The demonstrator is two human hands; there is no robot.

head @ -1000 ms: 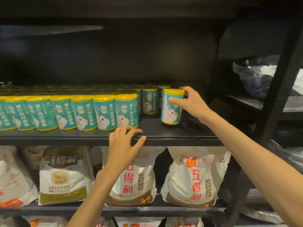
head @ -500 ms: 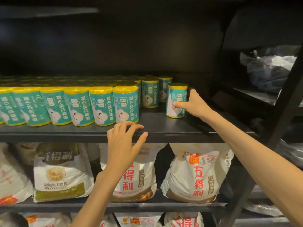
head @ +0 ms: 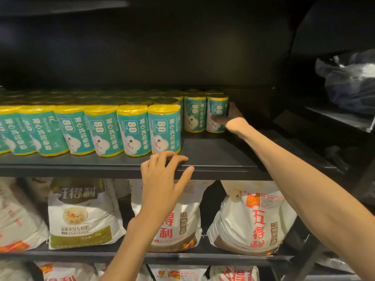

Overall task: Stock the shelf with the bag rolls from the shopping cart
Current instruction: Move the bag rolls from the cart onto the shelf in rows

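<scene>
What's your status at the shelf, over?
Right hand grips bag roll, upright beside back-row rolls. Left hand rests open on shelf edge. Nothing in the way.

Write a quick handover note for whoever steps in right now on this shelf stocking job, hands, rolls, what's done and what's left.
Right hand: gripping a bag roll, upright on the shelf, at the right end of a back row.
Left hand: holding nothing, fingers resting on the shelf's front edge.
Done: the shelf's left and middle are filled with rolls; front row is lined up.
Left: release this roll and fill the bare right part of the shelf. The cart is out of view, so the remaining stock is unknown.
</scene>
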